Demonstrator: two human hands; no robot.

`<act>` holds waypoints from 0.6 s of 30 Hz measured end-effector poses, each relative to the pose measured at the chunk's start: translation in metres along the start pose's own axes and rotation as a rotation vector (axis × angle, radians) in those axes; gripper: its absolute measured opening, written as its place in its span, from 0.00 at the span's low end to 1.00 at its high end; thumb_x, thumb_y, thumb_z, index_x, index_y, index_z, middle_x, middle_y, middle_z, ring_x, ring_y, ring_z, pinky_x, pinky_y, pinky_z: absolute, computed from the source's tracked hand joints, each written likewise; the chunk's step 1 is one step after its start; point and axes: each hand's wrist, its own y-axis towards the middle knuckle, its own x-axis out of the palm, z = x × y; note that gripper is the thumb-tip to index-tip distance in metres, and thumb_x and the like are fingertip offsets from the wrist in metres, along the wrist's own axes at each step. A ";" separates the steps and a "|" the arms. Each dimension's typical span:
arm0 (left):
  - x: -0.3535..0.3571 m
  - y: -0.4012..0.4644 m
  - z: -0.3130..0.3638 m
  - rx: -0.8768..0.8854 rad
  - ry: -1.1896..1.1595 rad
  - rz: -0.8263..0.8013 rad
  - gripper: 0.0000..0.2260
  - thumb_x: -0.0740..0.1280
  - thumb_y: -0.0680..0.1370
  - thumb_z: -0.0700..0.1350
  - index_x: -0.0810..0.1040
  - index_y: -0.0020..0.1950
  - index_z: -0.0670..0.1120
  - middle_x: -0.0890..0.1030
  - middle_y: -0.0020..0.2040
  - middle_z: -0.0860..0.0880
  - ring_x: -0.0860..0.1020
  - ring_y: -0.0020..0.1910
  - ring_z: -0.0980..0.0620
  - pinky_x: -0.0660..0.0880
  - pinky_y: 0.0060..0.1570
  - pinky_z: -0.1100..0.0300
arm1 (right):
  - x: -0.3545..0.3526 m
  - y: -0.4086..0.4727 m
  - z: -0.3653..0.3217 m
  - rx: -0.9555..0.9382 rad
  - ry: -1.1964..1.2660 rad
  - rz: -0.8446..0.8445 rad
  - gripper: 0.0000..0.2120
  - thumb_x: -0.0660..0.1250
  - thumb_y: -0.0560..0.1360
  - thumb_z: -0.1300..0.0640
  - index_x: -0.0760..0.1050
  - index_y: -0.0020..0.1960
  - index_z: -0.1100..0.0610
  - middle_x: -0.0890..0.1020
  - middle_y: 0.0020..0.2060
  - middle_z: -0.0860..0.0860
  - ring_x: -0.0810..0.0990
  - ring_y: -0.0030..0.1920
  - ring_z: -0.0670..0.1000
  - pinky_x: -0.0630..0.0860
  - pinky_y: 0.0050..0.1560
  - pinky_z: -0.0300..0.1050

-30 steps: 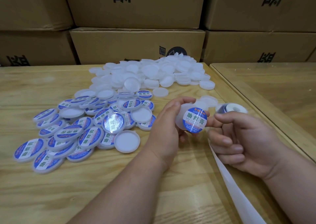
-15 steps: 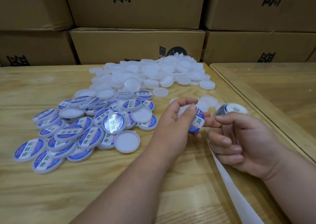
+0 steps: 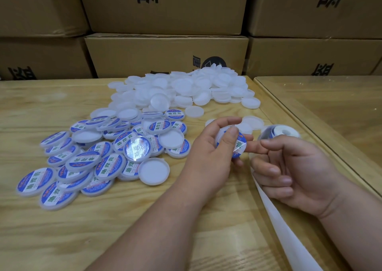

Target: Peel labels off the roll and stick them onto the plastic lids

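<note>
Lid (image 3: 237,146) with its fresh label sits pinched in the left hand (image 3: 208,152), thumb on top; right hand (image 3: 289,171), loosely curled and holding nothing, touches its right edge.

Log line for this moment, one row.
left hand: grips labelled lid, thumb pressing label | right hand: index touching lid edge | roll: behind right hand

The left hand (image 3: 208,152) now lays its thumb (image 3: 232,135) across the label (image 3: 239,146) on the held lid (image 3: 220,135), covering most of the face exposed a second ago.
</note>
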 end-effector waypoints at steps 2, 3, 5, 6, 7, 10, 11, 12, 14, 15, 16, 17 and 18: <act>-0.001 0.001 -0.001 0.005 0.004 0.014 0.08 0.61 0.85 0.48 0.80 0.57 0.59 0.87 0.49 0.49 0.80 0.33 0.56 0.74 0.31 0.67 | 0.000 0.000 0.000 -0.007 0.013 0.022 0.24 0.78 0.61 0.52 0.85 0.54 0.61 0.68 0.24 0.51 0.61 0.19 0.45 0.60 0.17 0.33; -0.001 0.001 -0.001 0.008 0.007 0.022 0.08 0.61 0.85 0.49 0.79 0.58 0.58 0.87 0.50 0.49 0.80 0.33 0.56 0.73 0.30 0.68 | 0.001 0.000 -0.001 -0.012 0.023 0.034 0.23 0.74 0.63 0.53 0.85 0.55 0.62 0.68 0.24 0.52 0.60 0.19 0.45 0.59 0.17 0.33; -0.003 0.001 -0.002 0.012 0.031 0.038 0.09 0.60 0.86 0.48 0.77 0.60 0.59 0.87 0.52 0.51 0.80 0.35 0.55 0.71 0.30 0.70 | 0.001 0.000 -0.001 -0.023 0.047 0.047 0.22 0.70 0.65 0.53 0.85 0.55 0.62 0.68 0.24 0.52 0.60 0.19 0.45 0.60 0.17 0.34; -0.003 0.001 -0.002 0.010 0.048 0.045 0.09 0.60 0.86 0.47 0.76 0.61 0.60 0.86 0.53 0.53 0.80 0.36 0.54 0.71 0.30 0.69 | 0.001 0.000 -0.001 -0.028 0.056 0.048 0.23 0.69 0.65 0.53 0.84 0.56 0.63 0.67 0.24 0.52 0.60 0.19 0.46 0.60 0.17 0.34; -0.003 0.001 -0.003 0.005 0.064 0.050 0.11 0.60 0.85 0.47 0.75 0.61 0.62 0.86 0.54 0.54 0.80 0.37 0.53 0.71 0.30 0.68 | 0.001 0.000 -0.001 -0.033 0.058 0.045 0.25 0.69 0.65 0.53 0.84 0.59 0.63 0.68 0.24 0.53 0.60 0.19 0.46 0.60 0.18 0.34; -0.002 0.002 -0.004 0.005 0.098 0.074 0.16 0.63 0.83 0.43 0.74 0.61 0.66 0.83 0.57 0.53 0.82 0.41 0.53 0.73 0.34 0.62 | 0.001 0.000 0.001 -0.054 0.010 0.008 0.32 0.75 0.62 0.50 0.81 0.64 0.62 0.70 0.26 0.53 0.61 0.21 0.46 0.60 0.19 0.34; -0.002 0.002 -0.004 0.009 0.115 0.083 0.17 0.63 0.83 0.42 0.73 0.60 0.67 0.83 0.57 0.53 0.83 0.42 0.53 0.74 0.36 0.59 | 0.001 0.000 0.001 -0.062 -0.020 -0.006 0.33 0.77 0.61 0.49 0.81 0.64 0.60 0.71 0.27 0.53 0.61 0.21 0.46 0.59 0.20 0.34; -0.002 0.002 -0.004 0.014 0.127 0.089 0.18 0.63 0.83 0.42 0.73 0.60 0.67 0.83 0.57 0.53 0.84 0.44 0.53 0.75 0.37 0.58 | 0.002 0.000 0.002 -0.068 -0.050 -0.018 0.34 0.79 0.60 0.48 0.81 0.64 0.58 0.72 0.28 0.53 0.62 0.22 0.45 0.59 0.20 0.34; -0.002 0.002 -0.004 0.012 0.125 0.097 0.19 0.63 0.83 0.41 0.72 0.60 0.67 0.83 0.56 0.55 0.85 0.45 0.54 0.78 0.37 0.58 | 0.003 0.000 0.003 -0.078 -0.096 -0.034 0.35 0.80 0.58 0.47 0.82 0.64 0.55 0.74 0.30 0.55 0.62 0.22 0.45 0.58 0.21 0.34; -0.002 0.002 -0.004 0.008 0.118 0.100 0.18 0.63 0.83 0.40 0.72 0.60 0.66 0.83 0.56 0.55 0.85 0.45 0.54 0.78 0.37 0.57 | 0.004 0.000 0.003 -0.083 -0.109 -0.032 0.35 0.81 0.58 0.47 0.82 0.64 0.54 0.75 0.31 0.55 0.62 0.22 0.45 0.59 0.21 0.34; -0.002 0.002 -0.004 0.006 0.114 0.104 0.18 0.63 0.83 0.40 0.72 0.61 0.65 0.83 0.56 0.56 0.85 0.45 0.54 0.79 0.38 0.56 | 0.005 0.000 0.004 -0.092 -0.119 -0.016 0.36 0.81 0.58 0.48 0.81 0.65 0.53 0.75 0.31 0.56 0.63 0.21 0.46 0.59 0.20 0.35; -0.003 0.002 -0.005 0.003 0.115 0.111 0.18 0.63 0.83 0.39 0.71 0.61 0.65 0.83 0.56 0.56 0.85 0.45 0.54 0.79 0.40 0.55 | 0.006 0.000 0.005 -0.108 -0.133 0.013 0.36 0.79 0.60 0.50 0.79 0.68 0.50 0.76 0.32 0.57 0.63 0.21 0.46 0.60 0.20 0.35; -0.003 0.002 -0.006 -0.001 0.123 0.119 0.18 0.64 0.83 0.39 0.71 0.62 0.64 0.83 0.56 0.57 0.85 0.44 0.54 0.79 0.41 0.54 | 0.006 0.001 0.006 -0.132 -0.150 0.054 0.35 0.76 0.63 0.51 0.76 0.70 0.47 0.76 0.32 0.58 0.63 0.21 0.46 0.60 0.19 0.36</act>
